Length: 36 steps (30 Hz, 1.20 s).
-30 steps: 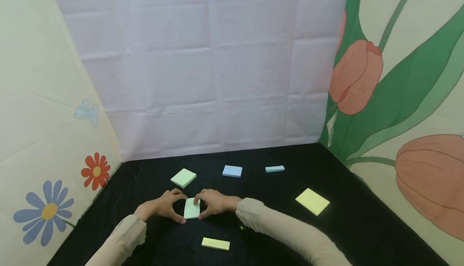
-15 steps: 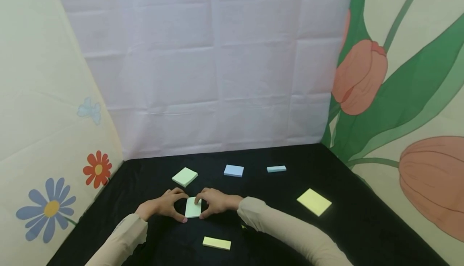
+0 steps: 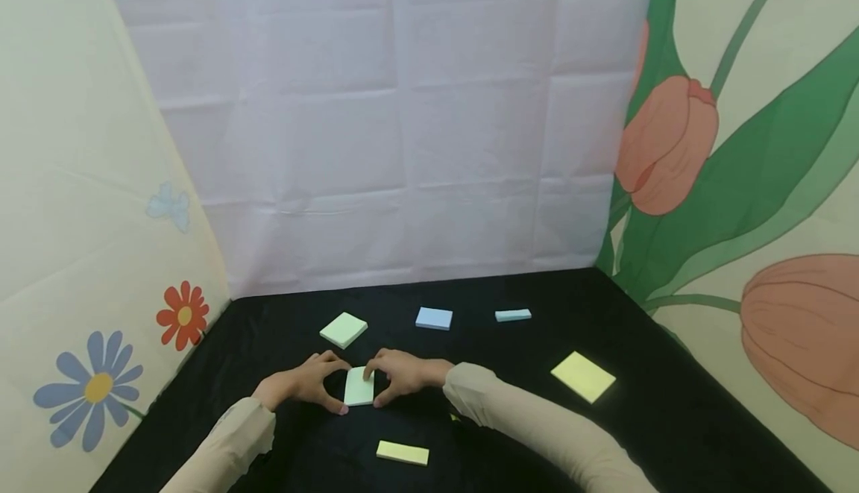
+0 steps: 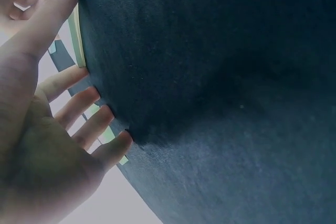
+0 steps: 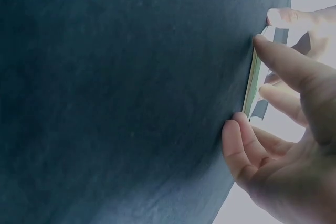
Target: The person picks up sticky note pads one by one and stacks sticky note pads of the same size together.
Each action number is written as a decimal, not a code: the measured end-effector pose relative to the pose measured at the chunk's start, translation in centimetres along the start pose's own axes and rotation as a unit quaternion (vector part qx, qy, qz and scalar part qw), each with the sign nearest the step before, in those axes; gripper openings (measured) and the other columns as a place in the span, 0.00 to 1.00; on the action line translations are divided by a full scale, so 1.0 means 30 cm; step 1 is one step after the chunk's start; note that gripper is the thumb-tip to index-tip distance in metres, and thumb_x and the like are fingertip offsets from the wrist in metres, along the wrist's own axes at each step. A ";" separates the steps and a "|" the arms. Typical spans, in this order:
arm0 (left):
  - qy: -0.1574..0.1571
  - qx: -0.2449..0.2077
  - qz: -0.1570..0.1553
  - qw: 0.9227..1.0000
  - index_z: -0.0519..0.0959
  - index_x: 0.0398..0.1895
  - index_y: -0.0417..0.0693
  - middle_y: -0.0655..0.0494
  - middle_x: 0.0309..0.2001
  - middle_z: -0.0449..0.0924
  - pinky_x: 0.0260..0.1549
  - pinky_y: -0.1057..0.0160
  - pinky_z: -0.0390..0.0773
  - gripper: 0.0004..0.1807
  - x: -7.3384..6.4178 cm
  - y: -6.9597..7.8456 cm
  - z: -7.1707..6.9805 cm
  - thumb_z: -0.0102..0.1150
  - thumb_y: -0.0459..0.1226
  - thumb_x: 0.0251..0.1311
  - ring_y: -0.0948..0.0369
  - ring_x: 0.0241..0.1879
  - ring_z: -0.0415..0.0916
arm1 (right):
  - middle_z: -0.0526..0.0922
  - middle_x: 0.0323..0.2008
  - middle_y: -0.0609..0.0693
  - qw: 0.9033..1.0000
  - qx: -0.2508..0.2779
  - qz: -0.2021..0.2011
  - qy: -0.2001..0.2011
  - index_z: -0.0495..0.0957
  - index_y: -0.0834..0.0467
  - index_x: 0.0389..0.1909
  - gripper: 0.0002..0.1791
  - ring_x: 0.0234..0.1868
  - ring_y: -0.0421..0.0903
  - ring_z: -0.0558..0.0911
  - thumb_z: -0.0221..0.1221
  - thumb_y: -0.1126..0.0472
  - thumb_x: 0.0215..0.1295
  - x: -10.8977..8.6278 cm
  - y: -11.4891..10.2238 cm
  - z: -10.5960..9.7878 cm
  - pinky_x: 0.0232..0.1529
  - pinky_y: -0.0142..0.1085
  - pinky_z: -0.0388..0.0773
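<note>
Head view, two hands (image 3: 303,383) (image 3: 405,374), two green pads (image 3: 359,391) (image 3: 344,329), one held.

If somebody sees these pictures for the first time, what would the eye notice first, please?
Probably the huge pink tulips on the right wall in the head view. Next, on the black cloth, comes the small pale pad between the left grip and right grip. A bright yellow pad stands out farther right.

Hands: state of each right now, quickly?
Left hand: holding the nearer pale green pad by its left side.
Right hand: holding the same pad by its right side.
</note>
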State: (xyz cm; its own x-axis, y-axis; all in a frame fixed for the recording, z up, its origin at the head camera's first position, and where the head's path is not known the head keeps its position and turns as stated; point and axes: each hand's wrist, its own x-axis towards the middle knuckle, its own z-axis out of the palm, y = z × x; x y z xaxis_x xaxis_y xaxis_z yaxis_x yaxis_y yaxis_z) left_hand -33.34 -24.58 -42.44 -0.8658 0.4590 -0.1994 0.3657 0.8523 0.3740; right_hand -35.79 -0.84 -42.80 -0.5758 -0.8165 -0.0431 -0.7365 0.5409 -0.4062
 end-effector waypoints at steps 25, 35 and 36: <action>0.015 0.030 0.028 0.999 0.75 0.62 0.36 0.50 0.50 0.70 0.50 0.45 0.70 0.41 0.004 0.022 0.000 0.80 0.44 0.44 0.51 0.49 0.66 | 0.81 0.42 0.50 0.993 -0.008 -0.050 0.103 0.82 0.62 0.47 0.15 0.45 0.43 0.78 0.64 0.56 0.66 -0.033 0.144 -0.060 0.47 0.36 0.75; 0.014 0.024 0.016 0.999 0.75 0.63 0.37 0.48 0.52 0.70 0.53 0.43 0.69 0.42 0.011 0.025 0.002 0.80 0.43 0.44 0.49 0.52 0.66 | 0.82 0.40 0.52 0.990 -0.027 -0.004 0.135 0.83 0.63 0.45 0.11 0.43 0.48 0.80 0.64 0.62 0.65 -0.030 0.215 -0.077 0.46 0.40 0.75; 0.014 0.023 0.016 1.000 0.75 0.63 0.37 0.48 0.52 0.70 0.53 0.43 0.69 0.42 0.011 0.026 0.002 0.80 0.43 0.44 0.49 0.52 0.66 | 0.82 0.40 0.52 0.990 -0.031 -0.002 0.136 0.83 0.63 0.44 0.11 0.42 0.48 0.80 0.65 0.61 0.65 -0.032 0.219 -0.079 0.46 0.40 0.75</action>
State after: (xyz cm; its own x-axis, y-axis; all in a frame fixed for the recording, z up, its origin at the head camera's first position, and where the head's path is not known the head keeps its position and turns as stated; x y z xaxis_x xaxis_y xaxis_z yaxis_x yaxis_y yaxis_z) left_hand -33.32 -23.76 -42.27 -0.8623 0.4796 -0.1626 0.4081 0.8482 0.3376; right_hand -40.92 3.98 -43.27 -0.6408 -0.7387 0.2089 -0.7546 0.5562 -0.3482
